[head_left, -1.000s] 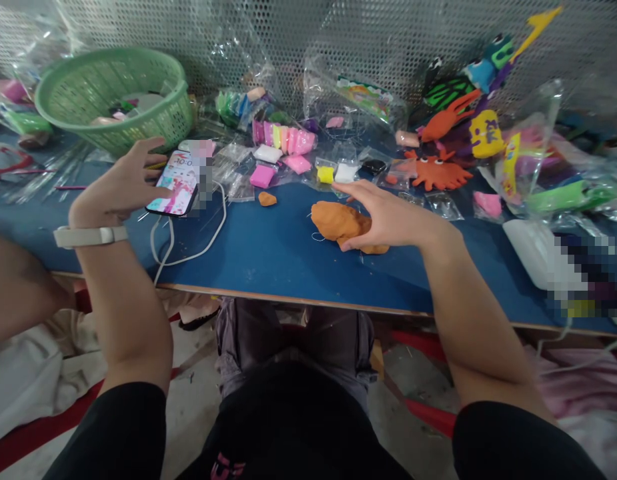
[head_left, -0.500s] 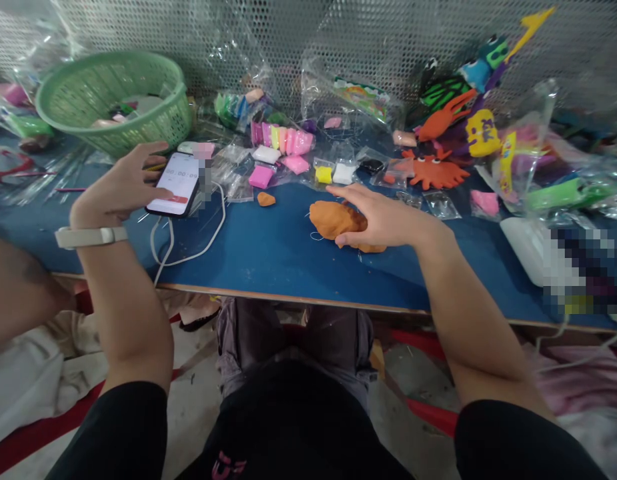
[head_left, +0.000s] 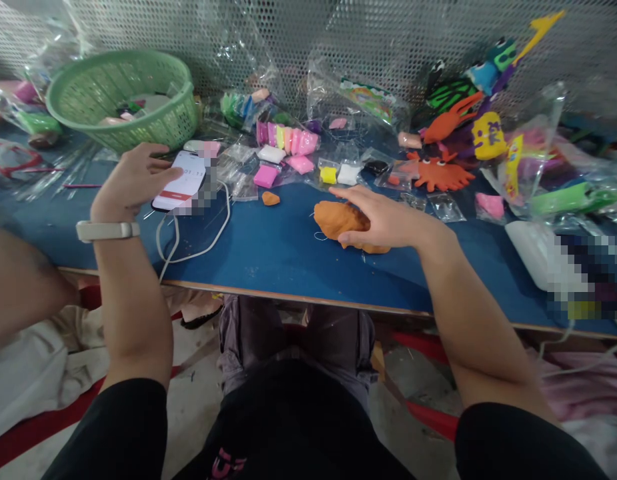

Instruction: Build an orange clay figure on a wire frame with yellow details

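Note:
My left hand (head_left: 133, 180) is at the left edge of a phone (head_left: 181, 183) with a timer on its screen. Its thumb stretches over the upper screen and the fingers are apart, gripping nothing; some fingertips are hidden. A white cable (head_left: 227, 213) loops beside the phone. On the right, my right hand (head_left: 383, 217) curves over a large lump of orange clay (head_left: 333, 219), thumb on the near side and fingers along the far side. The clay rests on the blue table (head_left: 268, 260). A small orange clay piece (head_left: 271, 199) lies apart to its left.
Behind the phone stands a green basket (head_left: 123, 123) with items inside. Several clay packets, including a pink packet (head_left: 265, 176) and a yellow packet (head_left: 328, 175), line the back. An orange clay crab (head_left: 443, 175) sits back right. A white box-like object (head_left: 531, 257) lies right.
My left thumb has moved off the red button towards the upper screen, and the timer reading has changed. My right hand stays on the orange clay. The view has shifted slightly.

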`<state>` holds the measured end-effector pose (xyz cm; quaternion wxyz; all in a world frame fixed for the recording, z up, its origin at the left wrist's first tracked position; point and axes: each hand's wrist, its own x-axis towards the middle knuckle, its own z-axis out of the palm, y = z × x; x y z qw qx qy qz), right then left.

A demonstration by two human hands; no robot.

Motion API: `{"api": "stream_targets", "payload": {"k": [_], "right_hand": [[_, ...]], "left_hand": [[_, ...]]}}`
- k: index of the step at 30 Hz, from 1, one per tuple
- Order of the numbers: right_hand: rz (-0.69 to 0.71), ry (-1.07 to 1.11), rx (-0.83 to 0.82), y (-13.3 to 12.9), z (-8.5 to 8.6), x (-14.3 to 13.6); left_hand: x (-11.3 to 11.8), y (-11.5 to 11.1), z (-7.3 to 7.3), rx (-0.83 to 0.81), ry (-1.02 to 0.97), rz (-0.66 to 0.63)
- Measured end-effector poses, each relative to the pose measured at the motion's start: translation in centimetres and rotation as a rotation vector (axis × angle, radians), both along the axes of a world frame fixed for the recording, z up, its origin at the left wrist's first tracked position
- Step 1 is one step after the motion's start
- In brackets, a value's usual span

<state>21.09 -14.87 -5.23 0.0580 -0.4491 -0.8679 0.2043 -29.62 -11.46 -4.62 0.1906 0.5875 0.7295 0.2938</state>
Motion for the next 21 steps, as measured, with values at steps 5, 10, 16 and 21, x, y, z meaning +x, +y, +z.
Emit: {"api": "stream_targets", "payload": {"k": [5,10,16,21], "right_hand": [[0.000,-0.030,0.011,-0.1,-0.1,-0.1],[0.003,-0.064,0.030,-0.3,-0.2,-0.5],[0.026,-0.045,0.114,-0.1,-1.1,-0.4],[0.018,-0.071,0.147,-0.5,-0.9,-0.6]], "left_hand": [[0.1,0.3,0.1,0.122,0.165,0.073],[5.2,-1.1,1.9,0.269,0.243,-0.086],[19.2,-2.3,-0.3,0.371,0.426,-0.705],[21.9,1.0,-2.3,0.348,0.592,-0.798]]}}
